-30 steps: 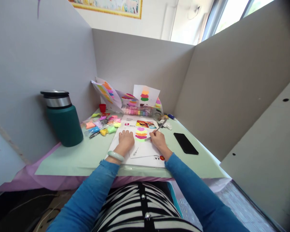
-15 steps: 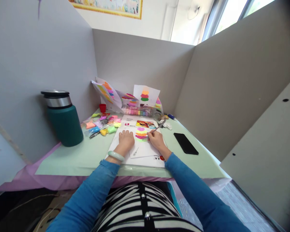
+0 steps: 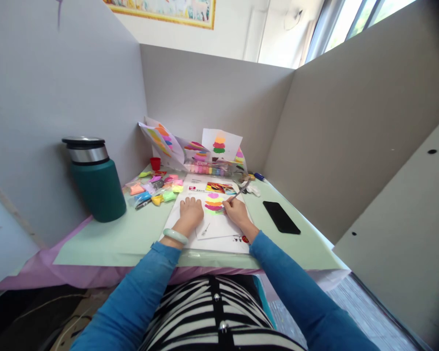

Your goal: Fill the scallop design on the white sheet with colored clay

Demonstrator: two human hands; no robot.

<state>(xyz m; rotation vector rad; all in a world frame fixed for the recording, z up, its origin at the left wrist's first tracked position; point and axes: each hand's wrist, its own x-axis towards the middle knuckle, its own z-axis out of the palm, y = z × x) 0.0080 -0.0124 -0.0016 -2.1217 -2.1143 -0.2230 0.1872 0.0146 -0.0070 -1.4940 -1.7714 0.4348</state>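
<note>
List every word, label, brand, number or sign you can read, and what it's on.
No text is readable with certainty.
White printed pad: red logo and fine print, too small; red round mark and dark marks beside it, too small.
Drawing sheet: small dark mark, too small.
Clear multicoloured pack: label blurred.

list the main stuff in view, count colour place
bottle: 1, teal, left
cup: 1, red, back left
packets: many, multicoloured, left
pen: 1, dark, by packets
clear pack: 1, multicoloured contents, back
upright sheets: several, white with colours, back
phone: 1, black, right
pad: 1, white, centre
flat sheet: 1, white, colour-banded, on pad
fork: 1, silvery, over flat sheet
table: 1, pale green, middle
partitions: 3+, grey, around table
framed picture: 1, multicoloured, wall
bracelet: 1, pale, left wrist
left hand: 1, bare, over pad
right hand: 1, bare, holding fork
</note>
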